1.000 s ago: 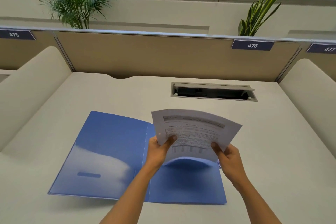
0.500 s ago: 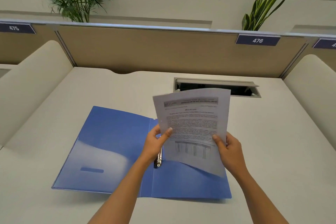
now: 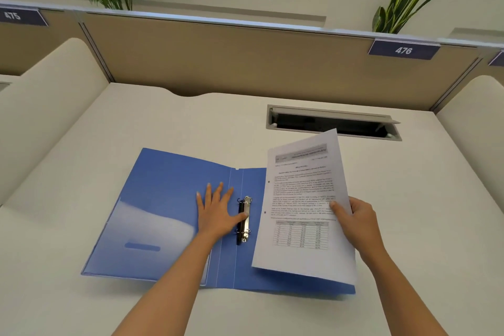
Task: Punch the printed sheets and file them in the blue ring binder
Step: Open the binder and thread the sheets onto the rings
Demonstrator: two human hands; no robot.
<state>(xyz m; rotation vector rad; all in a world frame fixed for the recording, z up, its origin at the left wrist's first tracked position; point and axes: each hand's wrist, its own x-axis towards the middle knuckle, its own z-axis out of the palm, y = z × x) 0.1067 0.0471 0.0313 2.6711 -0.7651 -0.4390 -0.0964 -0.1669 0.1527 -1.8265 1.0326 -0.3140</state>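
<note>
Blue ring binder (image 3: pixel 174 207): open flat, counter (image 3: pixel 409 199) centre, pinned by left hand (image 3: pixel 218 213), fingers spread, steadying it. Printed sheets (image 3: pixel 302 204): punched, at 3 o'clock of rings (image 3: pixel 245 219), right hand (image 3: pixel 354 219) fingers clamped on the edge, ready for threading.

Cream desk (image 3: pixel 409 226) with an open blue binder (image 3: pixel 163 199) lying flat on it.
Binder — covers spread, left of centre; recessed cable slot (image 3: pixel 331 124) — set into the desk's far edge.
</note>
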